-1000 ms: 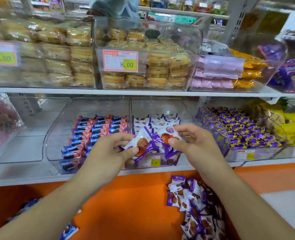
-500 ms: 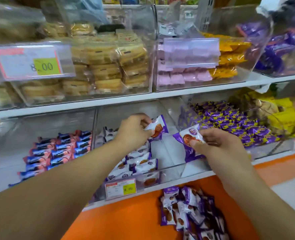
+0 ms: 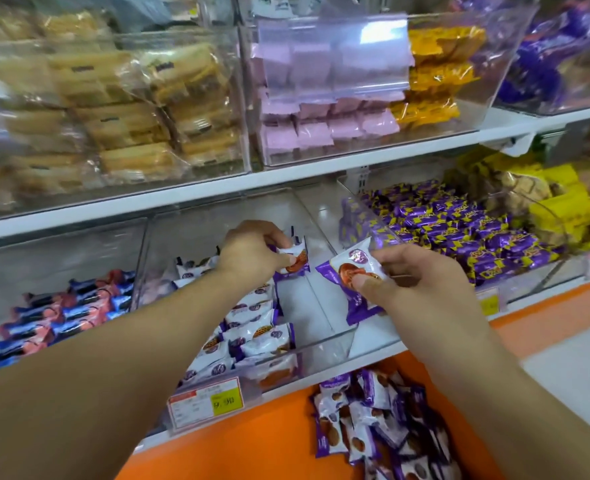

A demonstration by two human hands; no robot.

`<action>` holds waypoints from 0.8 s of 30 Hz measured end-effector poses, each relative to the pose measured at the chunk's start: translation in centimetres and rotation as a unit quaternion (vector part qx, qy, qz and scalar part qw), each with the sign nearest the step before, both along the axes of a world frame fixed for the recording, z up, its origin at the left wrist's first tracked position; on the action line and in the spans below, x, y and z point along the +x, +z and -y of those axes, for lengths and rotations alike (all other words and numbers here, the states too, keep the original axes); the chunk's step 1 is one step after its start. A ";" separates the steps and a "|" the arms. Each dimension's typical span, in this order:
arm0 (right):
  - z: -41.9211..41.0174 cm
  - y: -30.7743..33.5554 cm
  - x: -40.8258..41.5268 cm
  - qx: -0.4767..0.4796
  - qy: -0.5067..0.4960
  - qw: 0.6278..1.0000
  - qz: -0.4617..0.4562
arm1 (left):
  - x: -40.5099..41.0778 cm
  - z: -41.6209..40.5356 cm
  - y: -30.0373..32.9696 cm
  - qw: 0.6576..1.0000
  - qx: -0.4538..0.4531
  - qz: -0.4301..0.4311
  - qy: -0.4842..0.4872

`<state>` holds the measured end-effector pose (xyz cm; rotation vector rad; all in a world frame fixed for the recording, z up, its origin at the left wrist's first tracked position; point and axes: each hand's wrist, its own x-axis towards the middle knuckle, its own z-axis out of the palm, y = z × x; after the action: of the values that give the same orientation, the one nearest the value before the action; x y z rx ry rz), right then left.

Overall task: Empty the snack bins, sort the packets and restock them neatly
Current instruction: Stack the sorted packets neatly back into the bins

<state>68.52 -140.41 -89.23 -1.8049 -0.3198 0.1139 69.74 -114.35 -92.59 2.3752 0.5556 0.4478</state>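
My left hand [image 3: 252, 254] reaches into the clear middle bin [image 3: 324, 348] and pinches a white-and-purple cookie packet [image 3: 295, 259] near the bin's back. My right hand [image 3: 421, 289] pinches a second packet of the same kind [image 3: 347, 275] just above the bin's right side. A row of the same packets [image 3: 248, 327] lies stacked along the bin's left half; its right half is bare. A loose heap of these packets [image 3: 373, 427] lies below the shelf on the orange surface.
Blue-and-red packets [image 3: 61, 313] fill the bin to the left. Purple candies [image 3: 459, 233] and yellow packs [image 3: 563, 202] sit in bins to the right. The upper shelf holds bins of cakes [image 3: 130, 116], pink packets [image 3: 321, 116] and orange packets [image 3: 435, 74]. A price tag [image 3: 205, 401] fronts the middle bin.
My left hand has carried its packet deeper into the middle bin and lowered it. The right hand stays beside the bin with its packet. The view has shifted closer and to the right.
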 end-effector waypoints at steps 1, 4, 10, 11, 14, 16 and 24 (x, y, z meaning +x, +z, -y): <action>0.0 0.0 -0.1 -0.007 0.002 1.000 0.004 | 0.1 -0.1 -0.2 1.000 0.007 -0.006 0.000; -0.1 0.1 -0.2 -0.016 0.001 1.000 0.009 | 0.4 -0.2 -0.2 0.999 0.028 -0.021 -0.005; -0.2 -0.1 -0.3 -0.018 -0.002 1.000 0.010 | 0.4 -0.6 -0.9 0.997 0.057 -0.037 -0.045; -0.2 -0.1 -0.3 -0.018 -0.001 1.000 0.010 | 0.4 -0.6 -1.1 0.996 0.059 -0.041 -0.053; -0.3 -0.4 -0.3 -0.028 0.007 0.999 0.017 | 0.2 -0.6 -1.2 0.993 0.084 -0.049 -0.060; -0.2 -0.5 -0.3 -0.036 0.013 0.999 0.023 | 0.2 -0.7 -1.3 0.992 0.101 -0.044 -0.068; -0.3 -0.8 -0.2 -0.027 0.026 0.999 0.027 | -0.4 -1.0 -0.8 0.981 0.156 -0.042 -0.106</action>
<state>68.35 -140.15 -90.02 -1.8556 -0.4061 0.1126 69.37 -113.39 -93.36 2.7281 0.2795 0.3602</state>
